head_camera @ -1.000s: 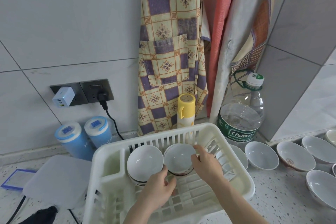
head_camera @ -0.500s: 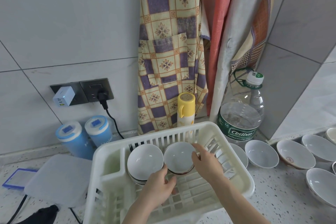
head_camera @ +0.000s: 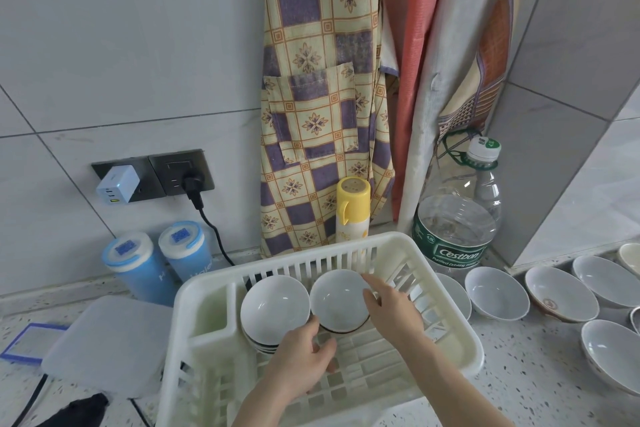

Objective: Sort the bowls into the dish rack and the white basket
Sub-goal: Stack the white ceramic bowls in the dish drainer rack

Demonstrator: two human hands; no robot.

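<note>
The wall point(head_camera: 121, 45) behind the white basket point(head_camera: 450, 333) is big pale grey tile, and the table point(head_camera: 519, 374) under it is a light speckled stone. A yellow and purple checked apron point(head_camera: 311, 97) hangs straight behind the basket, with pinkish cloths beside it.

Just behind the basket's right corner stands a large clear water bottle point(head_camera: 457, 218) with a green label reading "Cestbon" and small print under it I can't make out. Left of the basket lies a frosted plastic lid point(head_camera: 104, 343), and behind that two blue canisters point(head_camera: 138, 263) with faint lettering, too blurry to read.

Right of the basket there's a row of loose bowls point(head_camera: 497, 293) on the table, all upright, one with a brownish mark inside.

Inside the basket, a stack of white bowls point(head_camera: 275, 302) leans at the back left, and a single bowl point(head_camera: 337, 298) sits tilted just beside it. The right hand point(head_camera: 391, 308) grips that bowl's right rim, fingers curled over the edge. The left hand point(head_camera: 301, 357) holds it from below, thumb on its lower edge.

A yellow flask point(head_camera: 353, 208) pokes up behind the basket, and a white charger point(head_camera: 117, 184) sits in the wall socket.
</note>
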